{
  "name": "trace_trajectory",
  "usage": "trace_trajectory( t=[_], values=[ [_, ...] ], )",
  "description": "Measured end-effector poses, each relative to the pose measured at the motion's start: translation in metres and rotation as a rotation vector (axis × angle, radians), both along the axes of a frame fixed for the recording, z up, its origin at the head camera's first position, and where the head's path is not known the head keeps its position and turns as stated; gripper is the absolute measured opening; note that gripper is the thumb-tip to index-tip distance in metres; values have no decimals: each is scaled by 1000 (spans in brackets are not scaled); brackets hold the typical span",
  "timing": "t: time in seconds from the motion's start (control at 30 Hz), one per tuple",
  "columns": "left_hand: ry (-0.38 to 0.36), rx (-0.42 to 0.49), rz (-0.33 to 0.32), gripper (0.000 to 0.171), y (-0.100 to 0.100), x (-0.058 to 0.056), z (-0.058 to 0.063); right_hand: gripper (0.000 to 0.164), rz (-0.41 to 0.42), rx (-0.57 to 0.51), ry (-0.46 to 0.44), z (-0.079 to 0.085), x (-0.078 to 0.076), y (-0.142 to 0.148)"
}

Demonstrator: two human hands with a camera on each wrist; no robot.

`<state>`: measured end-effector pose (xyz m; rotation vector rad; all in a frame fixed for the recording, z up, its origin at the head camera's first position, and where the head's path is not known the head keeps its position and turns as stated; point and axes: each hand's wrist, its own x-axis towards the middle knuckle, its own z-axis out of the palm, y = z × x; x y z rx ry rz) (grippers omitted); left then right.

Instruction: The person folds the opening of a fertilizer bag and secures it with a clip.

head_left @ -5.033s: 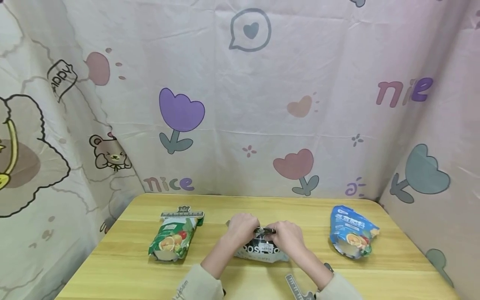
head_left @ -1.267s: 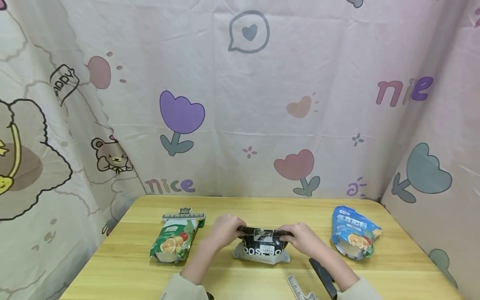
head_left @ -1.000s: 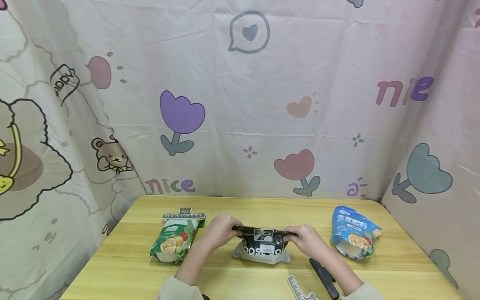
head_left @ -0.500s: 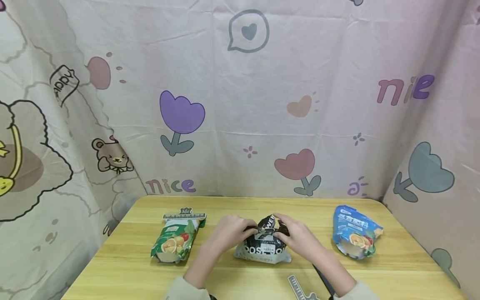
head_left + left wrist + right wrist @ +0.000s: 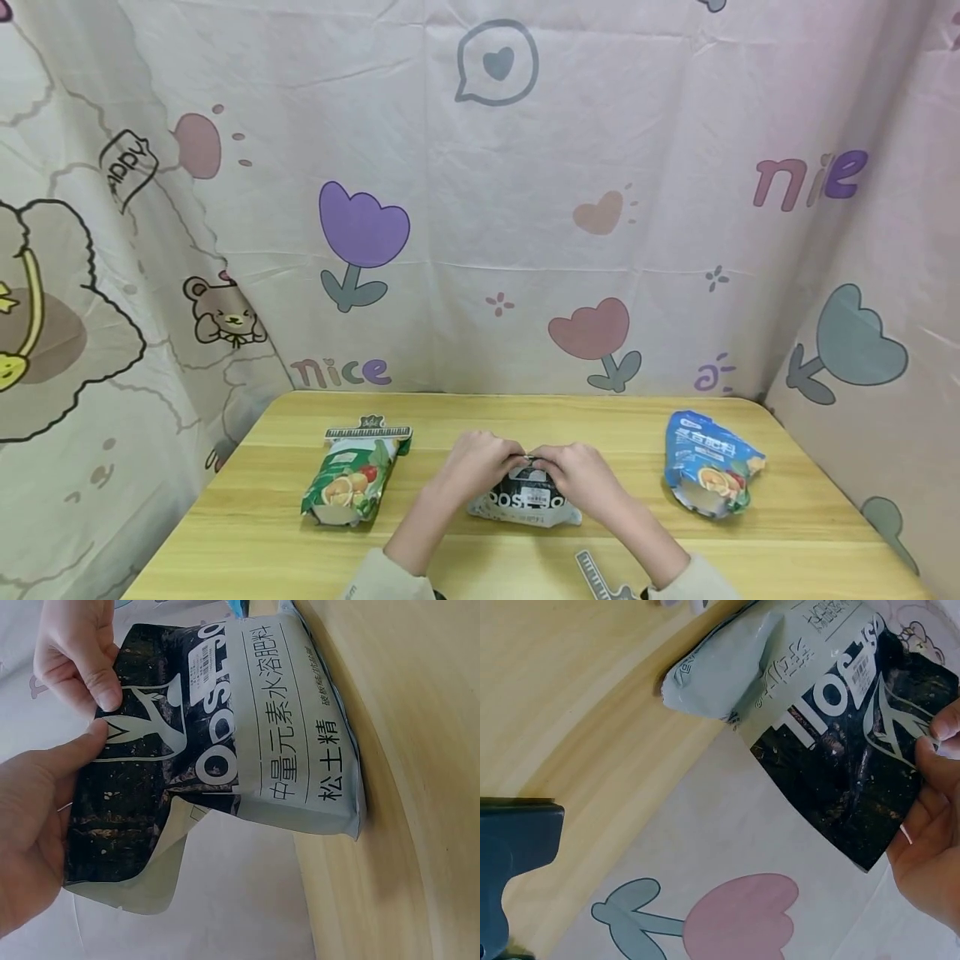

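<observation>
Both hands pinch one bag between thumbs and fingers: the left hand (image 5: 483, 461) and right hand (image 5: 576, 475) meet near the middle of its dark upper part, thumbs in front, fingers passing behind. The black-and-pale bag (image 5: 525, 510) stands at the lower centre of the frame, its base on the table (image 5: 450, 558); this support presumably bears the weight, leaving the hands to flatten the top. The paired thumbs seem to press the front and back walls together evenly. At the lower left lies a green bag (image 5: 345, 487) with a piano-patterned clip (image 5: 367, 432) across its top, apparently pinching it closed. A blue bag (image 5: 708, 467) lies at the lower right, no clip visible on it. A loose clip (image 5: 595, 575), cut by the bottom edge, lies near the right sleeve (image 5: 693, 581), within easy reach.
</observation>
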<state>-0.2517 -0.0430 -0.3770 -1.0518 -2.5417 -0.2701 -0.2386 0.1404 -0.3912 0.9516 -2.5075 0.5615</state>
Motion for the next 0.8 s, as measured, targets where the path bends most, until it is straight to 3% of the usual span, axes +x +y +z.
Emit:
trace_trajectory(
  t=[0.1, 0.37, 0.8],
  values=[
    [0, 27, -19, 13, 0, 0, -1, 10, 10, -11, 6, -1, -2, 3],
    [-77, 86, -26, 14, -12, -3, -2, 12, 36, -43, -96, -4, -6, 15],
    [-129, 107, -18, 16, -22, -4, -2, 12, 27, -101, -67, -9, -7, 29]
  ],
)
